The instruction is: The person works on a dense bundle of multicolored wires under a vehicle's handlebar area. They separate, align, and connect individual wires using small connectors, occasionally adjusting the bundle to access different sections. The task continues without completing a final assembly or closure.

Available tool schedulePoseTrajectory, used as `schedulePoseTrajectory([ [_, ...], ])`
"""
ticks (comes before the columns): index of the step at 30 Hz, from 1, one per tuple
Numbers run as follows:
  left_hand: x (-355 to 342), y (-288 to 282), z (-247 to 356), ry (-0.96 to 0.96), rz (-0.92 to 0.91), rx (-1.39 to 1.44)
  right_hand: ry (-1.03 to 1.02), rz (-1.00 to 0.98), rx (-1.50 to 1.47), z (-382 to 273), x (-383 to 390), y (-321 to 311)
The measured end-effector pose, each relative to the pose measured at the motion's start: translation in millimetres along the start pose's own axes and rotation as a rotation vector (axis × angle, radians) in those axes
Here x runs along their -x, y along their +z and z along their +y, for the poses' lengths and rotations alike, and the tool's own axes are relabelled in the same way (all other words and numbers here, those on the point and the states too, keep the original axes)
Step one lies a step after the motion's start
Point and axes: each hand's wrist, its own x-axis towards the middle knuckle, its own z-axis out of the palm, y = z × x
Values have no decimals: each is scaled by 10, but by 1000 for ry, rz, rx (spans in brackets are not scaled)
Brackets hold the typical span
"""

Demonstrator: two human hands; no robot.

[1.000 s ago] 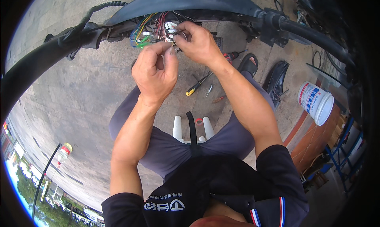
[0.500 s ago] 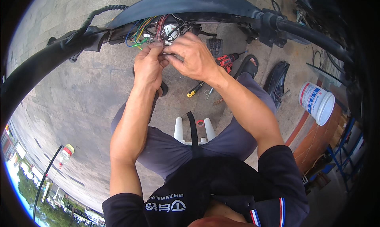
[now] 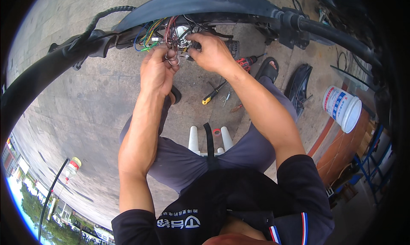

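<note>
A bundle of coloured wires with small white connectors hangs from the underside of a curved black vehicle frame. My left hand is closed on some thin wires at the bottom of the bundle, fingertips curled around them. Just to its right, my right hand has thumb and index finger at a small connector among the wires; its grip is partly hidden.
On the pavement below are a red drill, a yellow-handled screwdriver, a black plastic part and a white bucket. A white low seat shows between my legs. A black tube arcs at left.
My left hand has shifted slightly down and left since a second ago. My right hand dipped toward it, then moved back up and right among the wires.
</note>
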Motion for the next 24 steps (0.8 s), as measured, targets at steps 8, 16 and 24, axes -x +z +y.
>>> schedulePoseTrajectory([
  [8, 17, 6, 19, 1, 21, -45, 85, 17, -118, -105, 40, -118],
  [16, 15, 34, -66, 59, -4, -87, 51, 27, -213, -201, 268, -58],
  [24, -6, 22, -88, 48, 9, -50, -91, 145, -383, -228, 331, 20],
])
